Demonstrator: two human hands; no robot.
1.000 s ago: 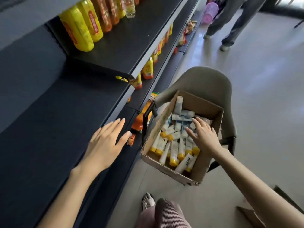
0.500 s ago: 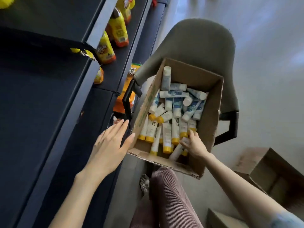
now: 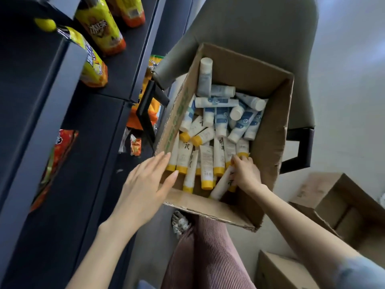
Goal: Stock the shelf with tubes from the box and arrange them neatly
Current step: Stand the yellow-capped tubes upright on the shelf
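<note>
Dark shelving (image 3: 93, 163) runs along the left; its lower tiers carry yellow and orange snack bags (image 3: 100, 28). Just beside it, a cardboard box (image 3: 268, 142) sits open on a grey-green chair (image 3: 260, 28). Contents: yellow-capped tubes (image 3: 206, 161) fill the near half in a rough row, and blue-and-white tubes (image 3: 220, 119) are heaped in the far half. No tube is on the shelving.

Left hand (image 3: 145, 184): fingers straight and relaxed, over the box's near left corner, grasping nothing. Right hand (image 3: 245, 174): inside the box at its near right side, fingers curled round a white tube (image 3: 221, 185) lying tilted there. Two further cartons (image 3: 343, 205) stand on the floor at lower right.
</note>
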